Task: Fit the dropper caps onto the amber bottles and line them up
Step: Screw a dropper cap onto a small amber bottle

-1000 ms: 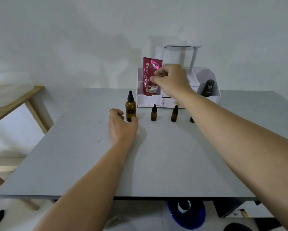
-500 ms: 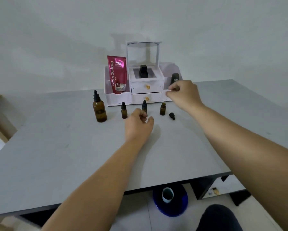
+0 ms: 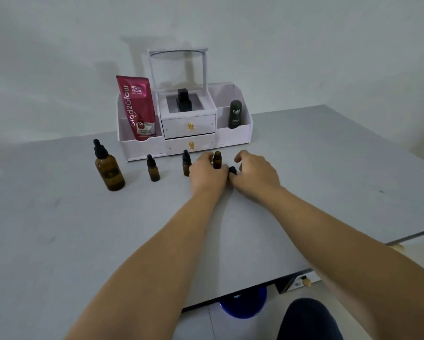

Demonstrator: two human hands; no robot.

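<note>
Four amber bottles stand in a row on the grey table (image 3: pixel 328 168). A large capped amber bottle (image 3: pixel 109 169) is at the left. Right of it stand a small capped bottle (image 3: pixel 153 168) and a second capped bottle (image 3: pixel 186 161), the latter partly behind my left hand (image 3: pixel 206 176). My left hand's fingers are closed around the lower part of the uncapped small bottle (image 3: pixel 217 159). Just right of that bottle lies the black dropper cap (image 3: pixel 232 170), with the fingertips of my right hand (image 3: pixel 256 174) pinched on it.
A white organizer (image 3: pixel 235 137) with two drawers stands right behind the bottles. It holds a red tube (image 3: pixel 136 106), a black bottle (image 3: pixel 184 100) and a dark green Kahf bottle (image 3: pixel 235 114). A blue stool (image 3: pixel 245 305) shows below the table's front edge.
My left hand has moved right from the capped bottles to the uncapped one. My right hand has come down from the organizer's front onto the loose cap.
</note>
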